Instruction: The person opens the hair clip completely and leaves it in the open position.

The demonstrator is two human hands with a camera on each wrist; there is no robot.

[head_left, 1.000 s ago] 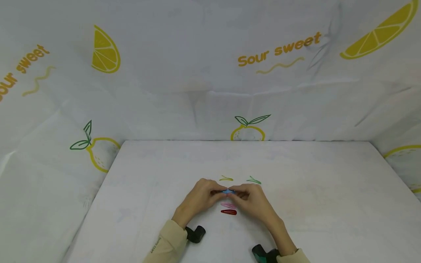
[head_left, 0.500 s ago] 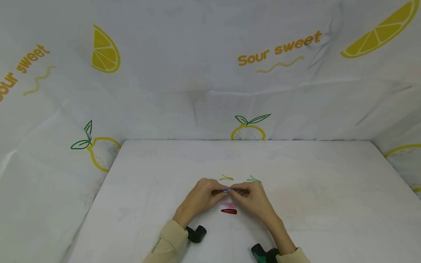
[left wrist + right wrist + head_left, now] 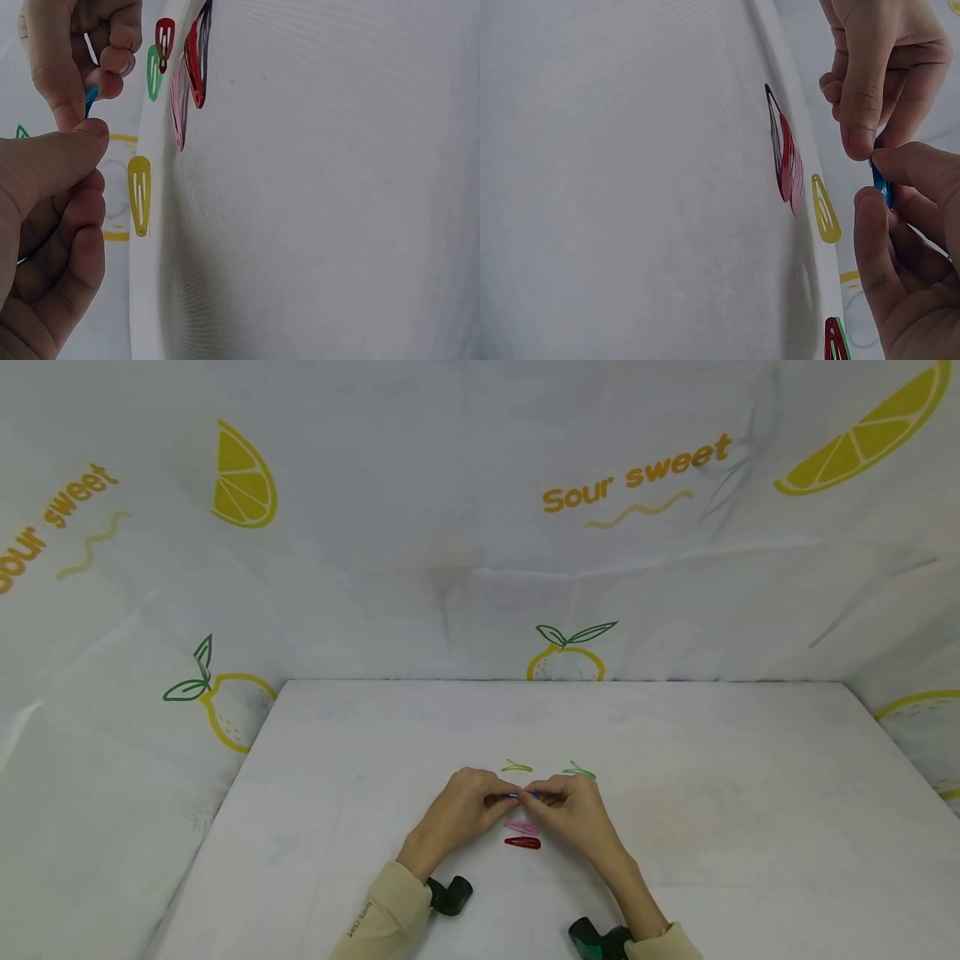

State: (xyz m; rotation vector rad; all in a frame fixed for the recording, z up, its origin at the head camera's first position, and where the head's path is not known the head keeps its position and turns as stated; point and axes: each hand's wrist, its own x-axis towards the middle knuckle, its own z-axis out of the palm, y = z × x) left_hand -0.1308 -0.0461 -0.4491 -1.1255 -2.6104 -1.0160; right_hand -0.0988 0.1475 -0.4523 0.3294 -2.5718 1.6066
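Over the white worktop (image 3: 750, 827), the left hand (image 3: 467, 802) and right hand (image 3: 576, 810) both pinched a blue clip (image 3: 881, 186), a yellow clip (image 3: 517, 768) nearby

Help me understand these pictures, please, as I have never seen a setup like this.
There is no robot here: a person works with two bare hands. The widest picture comes from a camera worn on the head, looking forward and down. The other two come from cameras worn on the wrists, each looking at its own hand's work.

Between them, the left hand and right hand pinch a small blue clip. On the white table lie a yellow clip, a green clip with a red clip close by, and, nearer the person, a pink clip and another red clip.
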